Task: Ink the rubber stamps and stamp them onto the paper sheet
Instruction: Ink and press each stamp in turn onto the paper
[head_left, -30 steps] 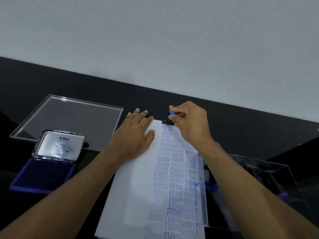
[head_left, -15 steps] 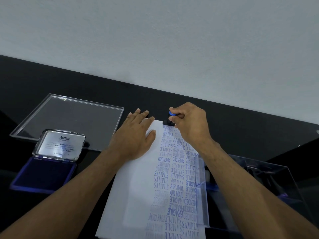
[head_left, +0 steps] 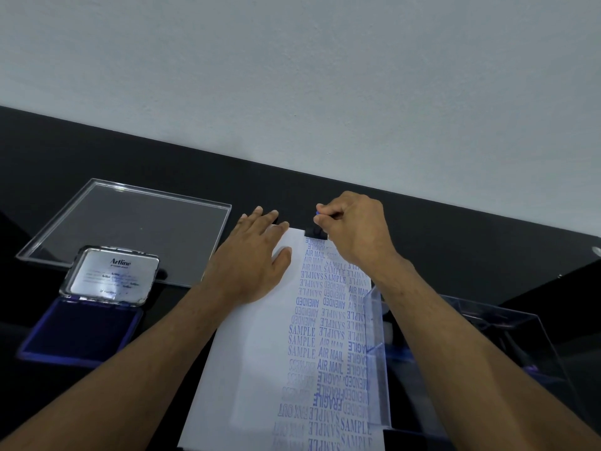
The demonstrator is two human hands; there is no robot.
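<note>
Clutter frames our paper sheet (head_left: 260, 353) on both sides. At the left of the frame lies the open Artline ink pad (head_left: 81, 330), its silver lid (head_left: 112, 276) tipped back against a clear acrylic tray (head_left: 130, 222) that fills the upper left of the dark surface (head_left: 471, 242). At the lower right, a clear acrylic box (head_left: 455, 353) presses up against the sheet's right edge, and our right forearm crosses above its near wall.

Our left hand (head_left: 253, 258) lies flat with fingers straight on the sheet's upper left part, fingertips reaching just over the top edge. Our right hand (head_left: 354, 229) is curled round a rubber stamp (head_left: 315, 233), pinching its blue knob while the black base sits on the sheet's top edge, right at the head of the printed columns.

Blue prints reading SAMPLE, AIR MAIL, AMENDED and FRAGILE crowd the sheet's right half down to the bottom of the frame. Its left half is bare white. Beyond the top edge, we see a narrow band of dark surface before the pale wall (head_left: 292, 76) begins.
</note>
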